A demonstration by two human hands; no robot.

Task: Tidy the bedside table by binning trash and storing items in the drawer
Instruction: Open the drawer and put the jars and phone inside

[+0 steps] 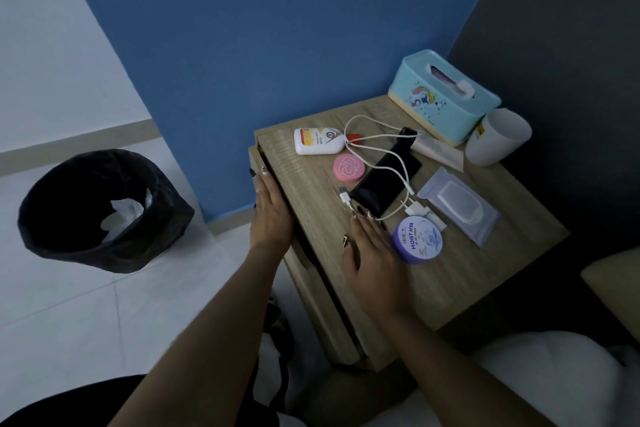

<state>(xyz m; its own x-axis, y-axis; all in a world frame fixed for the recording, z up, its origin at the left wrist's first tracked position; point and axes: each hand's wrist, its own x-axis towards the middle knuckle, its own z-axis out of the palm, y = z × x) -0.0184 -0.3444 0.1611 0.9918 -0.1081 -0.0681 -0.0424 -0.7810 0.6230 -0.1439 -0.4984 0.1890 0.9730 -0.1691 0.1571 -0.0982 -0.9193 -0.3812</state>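
Observation:
The wooden bedside table [450,281] carries a white bottle [317,142], a pink round tin [348,167], a black phone [384,180], a white charging cable [377,144], a purple cream jar [418,239], a wipes pack [459,206] and a tube [438,150]. My left hand [272,210] lies flat with straight fingers against the top edge of the drawer front [313,284], which stands slightly ajar. My right hand [372,253] rests flat on the tabletop beside the jar, fingertips at the phone's near end. A black-lined bin [100,211] stands on the floor to the left with white trash inside.
A teal tissue box [445,95] and a white cup [497,137] stand at the table's back right, against the dark wall. A bed edge with white bedding [554,378] lies at the lower right. Tiled floor separates bin and table.

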